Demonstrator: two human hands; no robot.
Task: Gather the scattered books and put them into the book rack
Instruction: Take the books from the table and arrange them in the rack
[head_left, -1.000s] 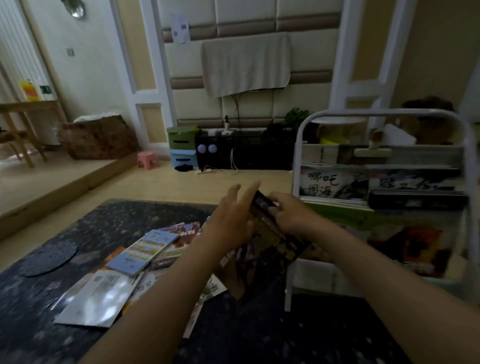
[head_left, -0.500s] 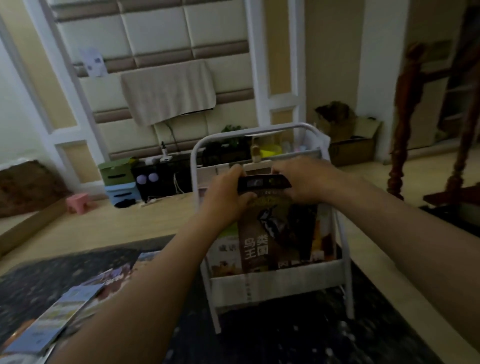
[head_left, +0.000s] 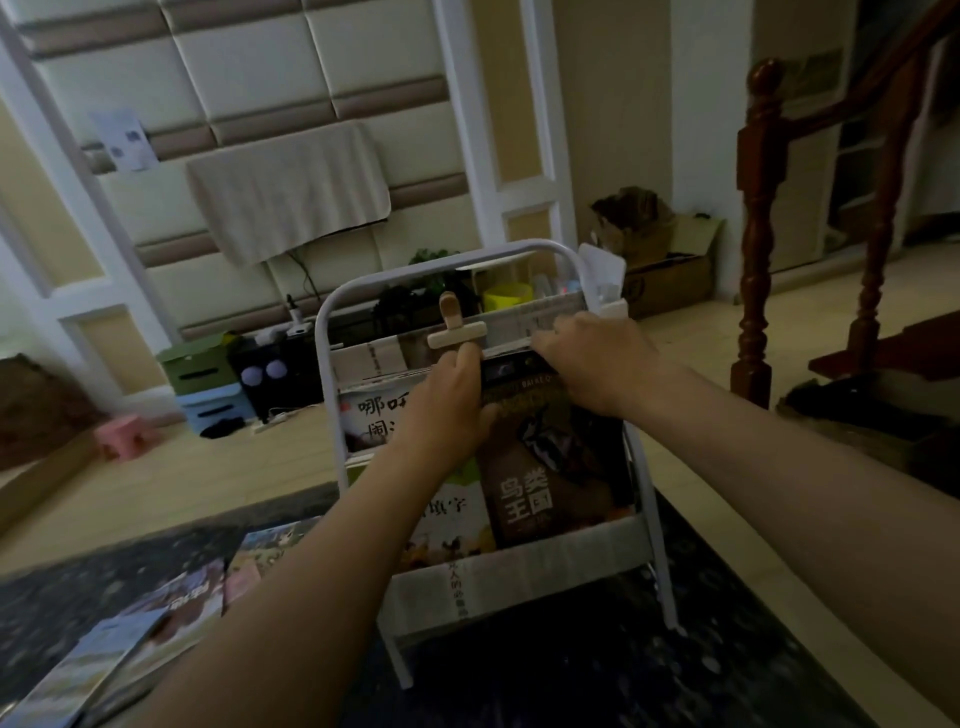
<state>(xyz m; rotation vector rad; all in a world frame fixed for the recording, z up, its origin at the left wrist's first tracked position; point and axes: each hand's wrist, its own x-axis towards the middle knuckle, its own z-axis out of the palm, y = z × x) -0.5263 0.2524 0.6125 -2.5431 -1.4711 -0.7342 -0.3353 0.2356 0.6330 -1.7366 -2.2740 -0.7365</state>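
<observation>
Seating the book: both hands hold the dark brown glossy paperback with a bird on its cover (head_left: 550, 467), which stands upright in the lower front pocket at the centre of the frame. Its bottom edge is hidden behind the pocket band.
Left hand (head_left: 447, 410): fingers are curled over the book's top left corner, with the thumb against the cover.
Right hand (head_left: 597, 358): fingers are bent over the top right edge and clasp it. The fingertips are out of sight behind the book.
Rack: the white bent-tube metal book rack (head_left: 332, 332) has thin legs and rounded top corners. Its pockets look like fabric or paper printed as newsprint, soft rather than rigid.
Risk, tipping: the frame looks light, so a hard downward or backward push could rock it or slide it across the table.
Risk, snagging: the green-and-white picture book (head_left: 457, 514) sits just beside the paperback, and a corner could catch it and crease a cover.
Risk, slump: if let go before it is fully down, the thin, flexible book may lean forward out of the pocket.
Clip: the pale wooden clothes-peg clip (head_left: 456, 330) sits just above the left knuckles and is easily knocked.
Loose books: flat, glossy, colourful thin books (head_left: 156, 613) overlap at the lower left and are not yet gathered.
Table: the dark speckled stone-like table (head_left: 623, 675) looks smooth and probably slippery under the legs.
</observation>
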